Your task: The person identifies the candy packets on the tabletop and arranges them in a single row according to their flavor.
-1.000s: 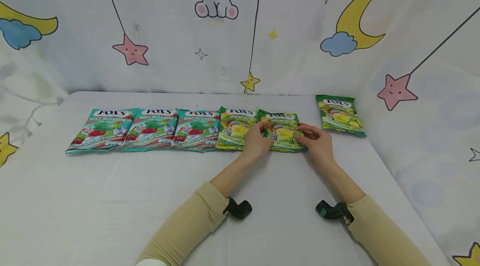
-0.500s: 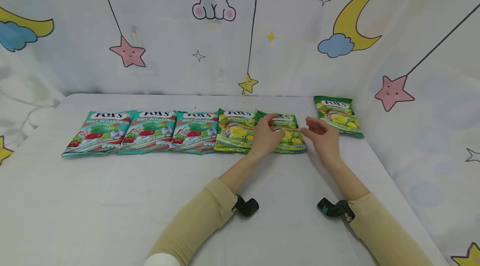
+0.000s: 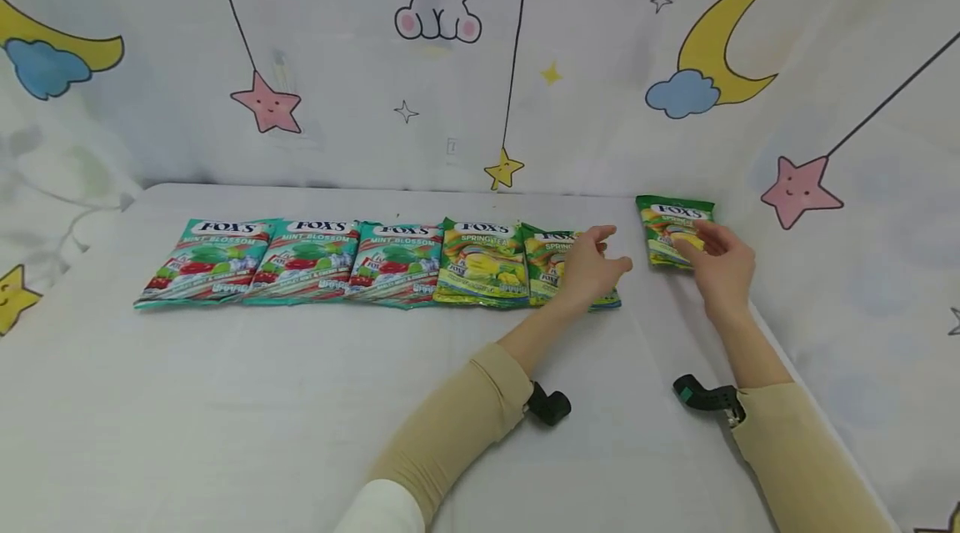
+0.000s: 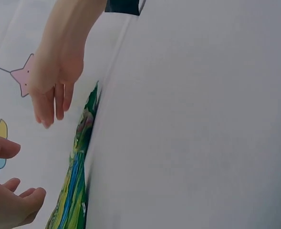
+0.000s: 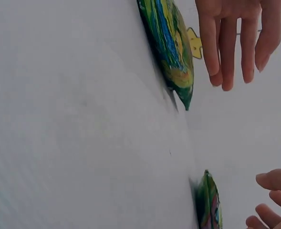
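A green-and-yellow Fox's Spring Tea candy bag (image 3: pixel 667 224) lies apart at the table's far right. My right hand (image 3: pixel 723 270) is just over its right side, fingers spread; the right wrist view shows a gap between these fingers (image 5: pixel 269 181) and the bag. My left hand (image 3: pixel 588 270) hovers over the right part of another Spring Tea bag (image 3: pixel 543 266), the last in a row, with thumb and fingers apart and nothing between them. Beside that bag lies one more Spring Tea bag (image 3: pixel 483 266).
Teal Mint Blossom candy bags (image 3: pixel 393 262) continue the row to the left, side by side with edges touching or overlapping. They lie on a white table (image 3: pixel 300 416). A white cloth (image 3: pixel 337 99) printed with stars and moons hangs behind and at the sides.
Both hands have let go of the row's last bag. The right hand has moved right to the lone bag, and the left hand has shifted right above the row's end.
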{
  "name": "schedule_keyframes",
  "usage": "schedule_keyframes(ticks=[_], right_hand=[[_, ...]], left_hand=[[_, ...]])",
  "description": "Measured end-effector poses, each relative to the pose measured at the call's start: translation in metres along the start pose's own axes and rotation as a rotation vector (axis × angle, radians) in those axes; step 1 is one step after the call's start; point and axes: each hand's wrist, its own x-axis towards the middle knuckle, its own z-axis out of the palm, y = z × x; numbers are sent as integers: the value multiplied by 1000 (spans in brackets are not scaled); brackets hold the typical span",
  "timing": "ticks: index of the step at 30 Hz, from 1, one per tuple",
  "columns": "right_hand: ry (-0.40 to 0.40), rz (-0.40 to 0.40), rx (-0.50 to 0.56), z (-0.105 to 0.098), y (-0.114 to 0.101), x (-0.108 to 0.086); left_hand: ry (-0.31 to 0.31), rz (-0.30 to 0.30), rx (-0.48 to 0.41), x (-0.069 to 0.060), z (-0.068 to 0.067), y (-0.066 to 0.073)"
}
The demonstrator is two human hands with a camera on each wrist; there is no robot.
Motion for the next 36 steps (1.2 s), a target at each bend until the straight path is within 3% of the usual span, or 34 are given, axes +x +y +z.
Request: schedule_keyframes(ticks=[9,15,23,36], right_hand=[[9,71,-70,-21,16,19],[10,69,-123,-30,28,30],[-40,110,-187,-34,44,44],[-29,183,-58,-29,43,44]], left_hand=[[9,-57,-19,9,46,3],[6,-158,5,13,65,4],[25,-225,-27,21,81,-1],[-36,-198,-105,32,88,-12]])
